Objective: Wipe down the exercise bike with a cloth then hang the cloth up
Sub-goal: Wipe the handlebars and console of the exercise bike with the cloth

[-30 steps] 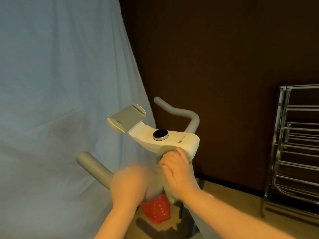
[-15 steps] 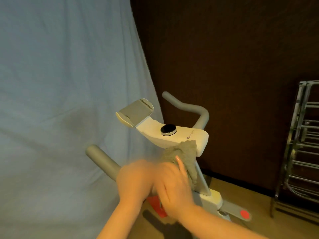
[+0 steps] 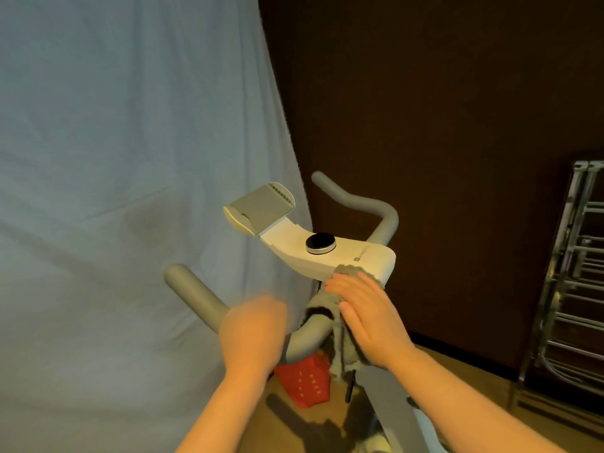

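While the right hand (image 3: pixel 369 317) presses the grey cloth (image 3: pixel 330 304) flat-fingered against the underside of the exercise bike's white console (image 3: pixel 330 255), the left hand (image 3: pixel 251 335) grasps the near handlebar (image 3: pixel 196 295). A metal drying rack (image 3: pixel 575 276) stands at right.

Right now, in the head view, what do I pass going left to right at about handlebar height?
Blue sheet → left handlebar grip → left hand → grey cloth → right hand pressing the cloth against the white console → dark wall → metal drying rack.
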`<state>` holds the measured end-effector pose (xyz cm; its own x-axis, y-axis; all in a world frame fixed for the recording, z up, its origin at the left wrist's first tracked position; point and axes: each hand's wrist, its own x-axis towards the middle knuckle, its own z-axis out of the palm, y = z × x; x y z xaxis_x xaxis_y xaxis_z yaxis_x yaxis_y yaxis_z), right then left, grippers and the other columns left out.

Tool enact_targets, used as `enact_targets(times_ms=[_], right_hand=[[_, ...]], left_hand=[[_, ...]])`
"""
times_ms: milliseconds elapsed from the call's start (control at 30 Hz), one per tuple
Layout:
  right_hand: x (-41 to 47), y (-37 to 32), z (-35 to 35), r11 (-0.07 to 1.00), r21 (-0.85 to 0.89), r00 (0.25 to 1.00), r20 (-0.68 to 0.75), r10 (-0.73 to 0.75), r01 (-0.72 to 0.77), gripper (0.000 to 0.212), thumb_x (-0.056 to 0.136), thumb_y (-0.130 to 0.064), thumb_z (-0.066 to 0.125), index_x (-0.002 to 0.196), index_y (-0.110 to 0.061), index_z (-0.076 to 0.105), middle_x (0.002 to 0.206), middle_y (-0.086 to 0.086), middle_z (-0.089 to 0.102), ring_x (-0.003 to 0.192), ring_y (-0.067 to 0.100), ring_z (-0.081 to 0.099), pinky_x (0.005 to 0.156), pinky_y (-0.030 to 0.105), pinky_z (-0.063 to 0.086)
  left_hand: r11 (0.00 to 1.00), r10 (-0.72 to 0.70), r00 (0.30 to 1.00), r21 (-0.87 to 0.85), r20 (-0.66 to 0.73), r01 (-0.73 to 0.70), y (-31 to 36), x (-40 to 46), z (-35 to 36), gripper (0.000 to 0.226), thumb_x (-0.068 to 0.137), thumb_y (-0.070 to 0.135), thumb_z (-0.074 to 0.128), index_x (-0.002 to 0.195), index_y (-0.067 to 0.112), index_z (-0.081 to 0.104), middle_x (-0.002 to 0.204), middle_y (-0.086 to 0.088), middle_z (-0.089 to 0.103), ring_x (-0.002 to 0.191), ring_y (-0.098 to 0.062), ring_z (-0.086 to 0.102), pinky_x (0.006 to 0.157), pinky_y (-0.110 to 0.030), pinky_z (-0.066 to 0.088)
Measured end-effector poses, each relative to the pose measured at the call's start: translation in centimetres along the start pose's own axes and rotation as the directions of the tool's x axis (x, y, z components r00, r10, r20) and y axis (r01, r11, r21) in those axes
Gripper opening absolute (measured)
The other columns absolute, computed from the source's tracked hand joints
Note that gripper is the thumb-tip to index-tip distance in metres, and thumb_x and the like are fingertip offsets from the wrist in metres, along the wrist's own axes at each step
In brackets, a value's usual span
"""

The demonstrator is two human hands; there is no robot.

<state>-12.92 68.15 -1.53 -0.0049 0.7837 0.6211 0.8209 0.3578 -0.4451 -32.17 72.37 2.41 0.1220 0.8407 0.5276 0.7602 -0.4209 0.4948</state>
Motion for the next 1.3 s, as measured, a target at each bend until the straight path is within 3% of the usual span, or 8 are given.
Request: enact_targets(times_ms=[100,200,300,467,700,867,1100,1300], right_hand=[[-0.6,-5.6,3.3,0.965,0.156,0.957,-0.169,0.235,-0.209,0.035,0.097,-0.029,0.032,0.101,-0.029,0.067,0.114,-0.016,0.062,0.124,0.005,0.047,0.120,0.033,0.011],[0.0,-5.2,2.8,0.999,0.020,0.997,-0.060,-0.049,0.051,0.029,0.096,-0.030,0.039,0.092,-0.025,0.068,0.094,-0.014,0.066,0.099,0.002,0.055,0.118,0.029,0.016],[1.5,-1.5,0.4,0.990,0.018,0.988,0.053,-0.144,0.143,0.031,0.097,-0.034,0.040,0.100,-0.022,0.068,0.104,-0.009,0.065,0.106,0.007,0.054,0.116,0.028,0.018],[1.7,-0.3,1.6,0.973,-0.154,0.970,-0.198,0.139,-0.170,0.037,0.087,-0.045,0.046,0.113,-0.030,0.066,0.145,0.000,0.044,0.143,0.022,0.026,0.120,0.043,-0.001],[1.1,-3.3,3.0,0.969,0.062,0.922,-0.301,0.245,-0.237,0.052,0.101,-0.043,0.025,0.097,-0.023,0.074,0.120,-0.007,0.066,0.130,0.009,0.046,0.121,0.033,0.007],[0.1,-6.2,3.6,0.991,-0.135,0.970,-0.236,-0.054,0.022,0.057,0.104,-0.031,0.023,0.083,-0.018,0.074,0.089,-0.005,0.073,0.099,0.011,0.066,0.116,0.034,0.025],[-1.2,-10.1,6.4,0.941,0.027,0.871,-0.371,0.323,-0.338,0.040,0.099,-0.032,0.033,0.093,-0.027,0.072,0.107,-0.014,0.068,0.121,0.006,0.052,0.119,0.038,0.014],[-1.2,-9.0,4.5,0.955,-0.101,0.898,-0.379,0.223,-0.280,0.046,0.102,-0.031,0.029,0.094,-0.023,0.074,0.108,-0.010,0.070,0.124,0.005,0.049,0.120,0.039,0.012]], left_hand=[[1.000,-0.005,1.000,0.005,0.010,0.005,-0.1,0.0,0.1,0.032,0.074,0.031,0.038,0.048,0.017,0.025,0.042,-0.006,0.029,0.045,-0.017,0.022,0.045,-0.033,0.018],[1.000,-0.007,1.000,0.009,0.016,0.007,-0.1,0.0,0.1,0.034,0.075,0.033,0.038,0.046,0.016,0.029,0.040,-0.003,0.032,0.045,-0.018,0.026,0.045,-0.034,0.021],[1.000,0.007,1.000,-0.016,-0.004,-0.007,-0.5,0.1,0.2,0.035,0.073,0.038,0.032,0.049,0.013,0.029,0.043,-0.010,0.035,0.046,-0.018,0.024,0.045,-0.035,0.021],[0.997,0.027,0.999,-0.068,-0.038,-0.029,-0.6,-0.3,0.2,0.033,0.073,0.038,0.031,0.049,0.017,0.025,0.041,-0.002,0.025,0.046,-0.019,0.027,0.046,-0.031,0.017],[0.971,0.238,0.970,0.020,-0.055,-0.237,-0.9,-2.2,0.0,0.022,0.085,0.027,0.039,0.073,0.025,0.058,0.056,0.016,0.045,0.055,-0.007,0.045,0.072,-0.027,0.034],[0.926,0.374,0.927,0.048,0.013,-0.375,-1.8,-2.5,-0.6,0.026,0.091,0.019,0.037,0.080,0.021,0.060,0.068,0.011,0.052,0.063,-0.012,0.046,0.072,-0.031,0.035],[0.869,0.486,0.871,-0.149,0.075,-0.472,-4.0,-2.7,-1.5,0.028,0.101,0.027,0.032,0.085,0.027,0.056,0.082,0.022,0.045,0.078,0.003,0.041,0.092,-0.027,0.036],[0.865,0.499,0.855,-0.145,0.140,-0.481,-7.3,-0.4,-3.2,0.035,0.101,0.038,0.031,0.101,0.032,0.066,0.104,0.021,0.062,0.105,0.006,0.050,0.111,-0.028,0.026]])
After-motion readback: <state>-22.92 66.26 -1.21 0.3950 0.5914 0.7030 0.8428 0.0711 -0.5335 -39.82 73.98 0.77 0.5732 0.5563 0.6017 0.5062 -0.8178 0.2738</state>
